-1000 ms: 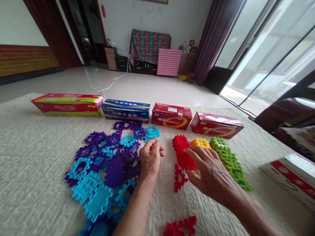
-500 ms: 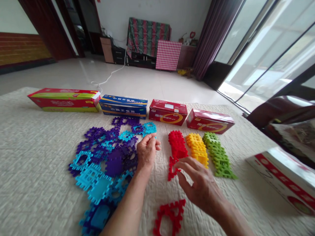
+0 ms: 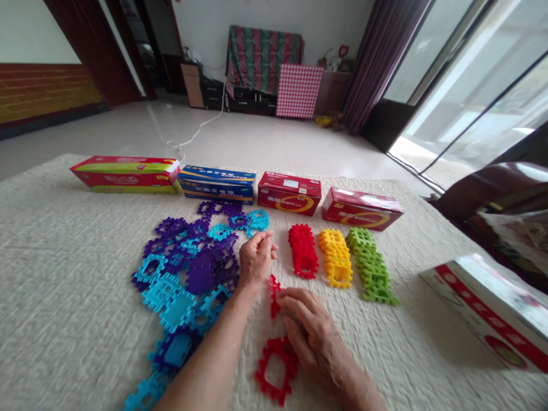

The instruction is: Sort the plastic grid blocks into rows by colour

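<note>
My right hand (image 3: 314,328) grips a red triangular toothed building piece (image 3: 274,297) between thumb and fingers, just above the cover. Just below that hand lies a red square toothed piece (image 3: 261,371) with a large hole, its right side partly under the hand. My left hand (image 3: 257,257) is curled closed, with nothing visible in it, at the right edge of a spread of purple pieces (image 3: 200,274) and light blue pieces (image 3: 177,311). Beyond my hands stand overlapping rows of red pieces (image 3: 303,248), yellow pieces (image 3: 336,257) and green pieces (image 3: 371,265).
Along the far edge of the quilted cover (image 3: 77,274) stand a red-and-green box (image 3: 126,176), a blue box (image 3: 217,185) and two red boxes (image 3: 289,194), (image 3: 362,209). A white-and-red carton (image 3: 488,314) sits at the right.
My right hand has moved left, carrying the red triangular piece away from the row of red pieces. My left hand stays closed in about the same place.
</note>
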The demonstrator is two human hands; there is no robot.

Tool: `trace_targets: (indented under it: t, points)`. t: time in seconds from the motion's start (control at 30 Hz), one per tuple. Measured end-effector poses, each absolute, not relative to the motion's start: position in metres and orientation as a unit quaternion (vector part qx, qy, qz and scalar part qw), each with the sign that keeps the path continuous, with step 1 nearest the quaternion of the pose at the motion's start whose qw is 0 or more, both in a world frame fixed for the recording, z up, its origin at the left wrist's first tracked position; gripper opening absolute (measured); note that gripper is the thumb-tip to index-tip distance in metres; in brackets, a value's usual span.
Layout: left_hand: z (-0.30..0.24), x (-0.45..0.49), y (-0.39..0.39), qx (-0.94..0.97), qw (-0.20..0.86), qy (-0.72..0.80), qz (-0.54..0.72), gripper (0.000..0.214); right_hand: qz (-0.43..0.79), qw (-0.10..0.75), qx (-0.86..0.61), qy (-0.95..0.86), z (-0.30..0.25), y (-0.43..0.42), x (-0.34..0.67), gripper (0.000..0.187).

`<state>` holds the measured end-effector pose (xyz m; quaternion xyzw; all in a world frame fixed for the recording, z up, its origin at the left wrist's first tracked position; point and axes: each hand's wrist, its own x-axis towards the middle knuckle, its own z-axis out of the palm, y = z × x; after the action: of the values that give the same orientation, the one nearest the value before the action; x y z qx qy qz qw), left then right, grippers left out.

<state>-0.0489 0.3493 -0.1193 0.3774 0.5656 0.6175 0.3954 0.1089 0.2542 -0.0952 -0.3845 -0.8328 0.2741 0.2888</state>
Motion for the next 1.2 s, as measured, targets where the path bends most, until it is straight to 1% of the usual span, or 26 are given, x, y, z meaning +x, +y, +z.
trace_targets:
  t: [0.1, 0.2, 0.23, 0.37, 0.43, 0.5, 0.67, 0.73, 0.83, 0.93, 1.0, 1.03, 1.07, 1.13, 1.17, 1.2]
  points:
    - [-0.119, -0.050, 0.349, 0.391, 0.389, 0.571, 0.608, 0.028, 0.328, 0.324, -0.385, -0.799, -0.096, 0.253, 0.117, 0.024]
    - [-0.119, -0.050, 0.349, 0.398, 0.381, 0.579, 0.601, 0.029, 0.365, 0.313, -0.383, -0.789, -0.093, 0.252, 0.126, 0.023]
    - [-0.119, -0.050, 0.349, 0.401, 0.379, 0.580, 0.599, 0.029, 0.374, 0.300, -0.373, -0.794, -0.091, 0.251, 0.128, 0.026]
    - [-0.120, -0.050, 0.349, 0.407, 0.375, 0.580, 0.598, 0.030, 0.386, 0.239, -0.333, -0.826, -0.080, 0.240, 0.129, 0.049]
    - [-0.120, -0.051, 0.349, 0.409, 0.374, 0.579, 0.598, 0.030, 0.389, 0.216, -0.325, -0.834, -0.077, 0.235, 0.127, 0.054]
    - [-0.120, -0.050, 0.349, 0.412, 0.373, 0.579, 0.597, 0.030, 0.387, 0.213, -0.322, -0.838, -0.078, 0.232, 0.127, 0.049]
    - [-0.119, -0.050, 0.348, 0.410, 0.374, 0.579, 0.597, 0.028, 0.370, 0.245, -0.324, -0.836, -0.085, 0.234, 0.130, 0.025]
    - [-0.118, -0.050, 0.348, 0.406, 0.378, 0.577, 0.599, 0.028, 0.357, 0.249, -0.342, -0.832, -0.086, 0.239, 0.127, 0.021]
    - [-0.118, -0.050, 0.348, 0.403, 0.379, 0.576, 0.602, 0.028, 0.344, 0.245, -0.368, -0.828, -0.088, 0.247, 0.116, 0.022]
    - [-0.119, -0.050, 0.348, 0.404, 0.376, 0.578, 0.602, 0.028, 0.306, 0.285, -0.405, -0.813, -0.090, 0.254, 0.106, 0.033]
    - [-0.120, -0.050, 0.348, 0.404, 0.376, 0.576, 0.604, 0.028, 0.284, 0.324, -0.416, -0.800, -0.088, 0.254, 0.104, 0.031]
    - [-0.120, -0.050, 0.348, 0.404, 0.376, 0.575, 0.604, 0.027, 0.290, 0.325, -0.408, -0.803, -0.086, 0.252, 0.105, 0.027]
    - [-0.120, -0.050, 0.349, 0.404, 0.377, 0.574, 0.605, 0.027, 0.305, 0.304, -0.394, -0.812, -0.083, 0.249, 0.107, 0.024]
    - [-0.120, -0.050, 0.349, 0.404, 0.377, 0.574, 0.605, 0.027, 0.335, 0.213, -0.367, -0.841, -0.077, 0.240, 0.111, 0.019]
    - [-0.119, -0.050, 0.349, 0.404, 0.377, 0.575, 0.604, 0.027, 0.333, 0.164, -0.366, -0.853, -0.076, 0.235, 0.111, 0.018]
    - [-0.119, -0.050, 0.348, 0.403, 0.378, 0.576, 0.603, 0.027, 0.317, 0.132, -0.368, -0.864, -0.077, 0.231, 0.111, 0.022]
